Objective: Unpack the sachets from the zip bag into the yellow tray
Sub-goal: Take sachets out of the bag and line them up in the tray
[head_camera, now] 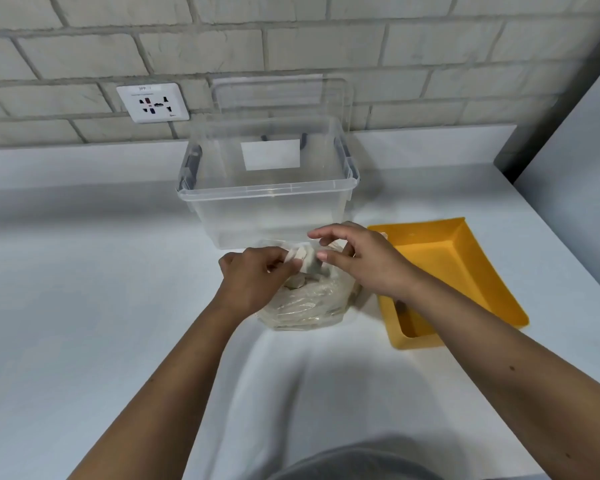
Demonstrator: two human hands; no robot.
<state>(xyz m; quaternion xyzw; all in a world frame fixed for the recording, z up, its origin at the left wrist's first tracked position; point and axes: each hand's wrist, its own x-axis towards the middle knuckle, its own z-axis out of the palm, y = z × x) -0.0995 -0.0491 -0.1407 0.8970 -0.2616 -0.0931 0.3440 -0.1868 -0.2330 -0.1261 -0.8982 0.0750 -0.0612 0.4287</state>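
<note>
A clear zip bag (305, 304) full of pale sachets lies on the white table in front of me. My left hand (253, 277) pinches the bag's open mouth on its left side. My right hand (364, 261) pinches the mouth's right side, with the index finger raised. A few white sachets (307, 261) stick up out of the opening between my two hands. The yellow tray (465, 271) sits just right of the bag, partly under my right forearm, and I see nothing lying in it.
A clear plastic storage box (267, 199) stands right behind the bag, its lid (281, 95) leaning on the brick wall. A wall socket (152, 102) is at the back left. The table's right edge runs diagonally past the tray.
</note>
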